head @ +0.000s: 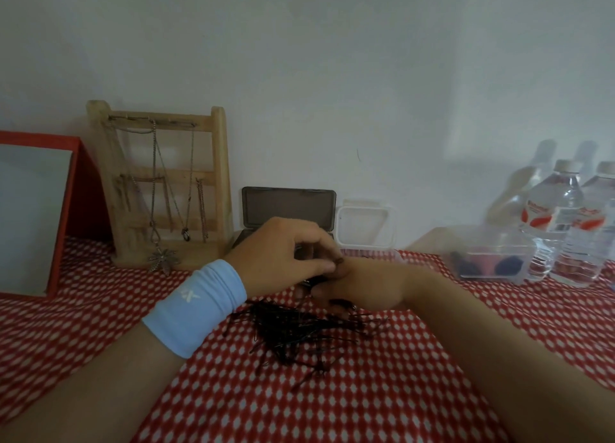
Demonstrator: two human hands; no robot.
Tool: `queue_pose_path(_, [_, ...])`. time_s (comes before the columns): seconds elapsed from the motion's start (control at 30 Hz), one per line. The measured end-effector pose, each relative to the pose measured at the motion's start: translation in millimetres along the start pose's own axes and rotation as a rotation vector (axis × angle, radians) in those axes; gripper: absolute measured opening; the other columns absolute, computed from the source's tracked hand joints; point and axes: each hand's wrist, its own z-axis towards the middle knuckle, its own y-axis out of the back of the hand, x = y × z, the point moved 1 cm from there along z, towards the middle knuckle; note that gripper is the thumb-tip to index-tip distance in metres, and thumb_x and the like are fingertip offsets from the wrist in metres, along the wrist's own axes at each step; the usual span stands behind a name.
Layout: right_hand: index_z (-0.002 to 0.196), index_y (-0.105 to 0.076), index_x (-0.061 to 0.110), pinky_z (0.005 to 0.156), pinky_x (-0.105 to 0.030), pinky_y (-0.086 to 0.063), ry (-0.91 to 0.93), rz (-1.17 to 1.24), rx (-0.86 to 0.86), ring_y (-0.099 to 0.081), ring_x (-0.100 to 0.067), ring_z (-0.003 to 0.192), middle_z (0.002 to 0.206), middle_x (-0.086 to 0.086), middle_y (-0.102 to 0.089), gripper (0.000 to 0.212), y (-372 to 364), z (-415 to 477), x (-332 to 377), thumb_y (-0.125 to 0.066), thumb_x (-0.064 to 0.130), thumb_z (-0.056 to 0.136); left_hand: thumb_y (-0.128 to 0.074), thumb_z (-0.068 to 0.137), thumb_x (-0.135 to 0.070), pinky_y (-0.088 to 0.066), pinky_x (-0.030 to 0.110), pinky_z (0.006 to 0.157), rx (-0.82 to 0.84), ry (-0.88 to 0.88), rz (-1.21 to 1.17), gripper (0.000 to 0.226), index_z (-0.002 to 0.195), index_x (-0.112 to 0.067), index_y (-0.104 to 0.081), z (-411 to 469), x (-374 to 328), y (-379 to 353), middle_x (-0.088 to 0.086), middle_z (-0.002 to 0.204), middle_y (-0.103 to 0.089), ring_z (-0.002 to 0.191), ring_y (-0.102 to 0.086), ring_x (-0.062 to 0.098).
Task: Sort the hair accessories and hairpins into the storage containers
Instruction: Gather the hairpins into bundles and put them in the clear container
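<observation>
Both hands met just above the loose pile of black hairpins (299, 332), left hand (283, 252) and right hand (362, 286) pinched on a few; they looked light, thin, springy, best gripped mid-length.

- Left forearm entered from lower left, angled up and to the right toward centre of view; a light blue wristband (196, 307) sat around the wrist.
- Left hand (283, 252) was held palm down, fingers curled, thumb and forefinger tips pinched together at the point where the two hands met.
- Right forearm entered from lower right, running up and left.
- Right hand (362, 286) lay lower than the left, thumb side up, fingers curled inward; fingertips partly hidden.
- The two hands touched at the fingertips; image blurred there, exact grip not resolvable.
</observation>
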Motion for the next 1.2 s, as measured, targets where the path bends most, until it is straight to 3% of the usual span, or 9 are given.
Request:
queue_pose_path(0.1, [0.098, -0.062, 0.002, 0.077, -0.037, -0.046, -0.009, 0.058, 0.016, -0.053, -0.024, 0.073, 0.084, -0.02, -0.059, 0.02, -3, 2, -7, -0.048, 0.015, 0.103, -0.076, 0.081, -0.022, -0.053, 0.025, 0.074, -0.014, -0.065, 0.065, 0.016, 0.094, -0.031, -0.074, -2, -3, 0, -0.016, 0.086, -0.07, 0.082, -0.065, 0.008])
queue_pose_path(0.2, [0.093, -0.063, 0.009, 0.079, -0.036, -0.045, -0.038, 0.116, 0.031, -0.054, -0.02, 0.073, 0.077, -0.004, -0.062, 0.017, -1, 2, -14, -0.048, 0.011, 0.1, -0.072, 0.084, -0.014, -0.05, 0.014, 0.071, -0.161, 0.012, -0.036, 0.013, 0.088, -0.026, -0.07, 0, -3, 5, -0.015, 0.082, -0.068, 0.078, -0.064, 0.004])
queue_pose_path(0.33, [0.098, -0.068, 0.014, 0.081, -0.039, -0.047, -0.094, 0.207, 0.032, -0.058, -0.021, 0.076, 0.079, -0.003, -0.064, 0.016, 4, 2, -26, -0.054, 0.019, 0.091, -0.056, 0.093, -0.002, -0.049, 0.026, 0.058, -0.393, 0.331, -0.628, 0.013, 0.087, -0.013, -0.061, 2, 12, 16, -0.001, 0.073, -0.065, 0.065, -0.059, 0.015])
queue_pose_path(0.43, [0.103, -0.061, 0.008, 0.064, -0.029, -0.042, -0.118, 0.608, 0.017, -0.049, -0.018, 0.067, 0.079, -0.004, -0.057, 0.021, 3, 4, -29, -0.049, 0.008, 0.087, -0.053, 0.095, -0.001, -0.05, 0.026, 0.054, -0.405, 0.428, -0.849, 0.015, 0.1, -0.012, -0.062, -1, 21, 19, 0.003, 0.073, -0.064, 0.064, -0.059, 0.017])
queue_pose_path(0.6, [0.095, -0.05, 0.011, 0.059, -0.03, -0.037, -0.145, 0.808, -0.081, -0.039, -0.016, 0.061, 0.072, -0.003, -0.046, 0.02, 1, 8, -28, -0.034, -0.001, 0.094, -0.066, 0.088, -0.006, -0.053, 0.026, 0.055, -0.086, 0.491, -0.636, 0.008, 0.094, -0.01, -0.069, -5, 17, 7, 0.008, 0.08, -0.074, 0.062, -0.065, 0.02])
queue_pose_path(0.7, [0.099, -0.055, 0.009, 0.061, -0.03, -0.036, -0.08, 0.816, -0.123, -0.039, -0.015, 0.062, 0.071, -0.002, -0.045, 0.023, -2, 10, -23, -0.033, 0.002, 0.095, -0.07, 0.085, -0.01, -0.051, 0.024, 0.052, -0.102, 0.49, -0.58, 0.005, 0.089, -0.008, -0.069, -4, 15, 1, 0.008, 0.076, -0.074, 0.062, -0.065, 0.018])
queue_pose_path(0.8, [0.103, -0.062, 0.007, 0.064, -0.031, -0.037, -0.025, 0.811, -0.104, -0.038, -0.015, 0.064, 0.072, -0.001, -0.043, 0.028, -5, 9, -18, -0.034, 0.009, 0.099, -0.076, 0.081, -0.016, -0.044, 0.016, 0.049, -0.196, 0.464, -0.424, 0.008, 0.085, -0.011, -0.072, -5, 17, 1, -0.007, 0.062, -0.068, 0.057, -0.06, 0.003])
queue_pose_path(1.07, [0.09, -0.052, 0.012, 0.065, -0.029, -0.036, 0.02, 0.926, -0.038, -0.038, -0.014, 0.065, 0.077, -0.001, -0.042, 0.029, -8, 4, -11, -0.033, 0.027, 0.106, -0.081, 0.076, -0.023, -0.045, 0.015, 0.059, -0.136, 0.309, -0.207, 0.009, 0.079, -0.024, -0.072, -5, 20, 9, -0.008, 0.074, -0.069, 0.061, -0.059, -0.001])
queue_pose_path(1.2, [0.09, -0.052, 0.014, 0.059, -0.026, -0.036, 0.06, 0.923, -0.015, -0.036, -0.014, 0.063, 0.074, -0.001, -0.039, 0.027, -7, 3, -9, -0.034, 0.023, 0.108, -0.065, 0.09, -0.011, -0.049, 0.024, 0.067, -0.166, 0.371, -0.443, 0.013, 0.098, -0.02, -0.069, -5, 23, 14, -0.003, 0.093, -0.067, 0.082, -0.063, 0.009])
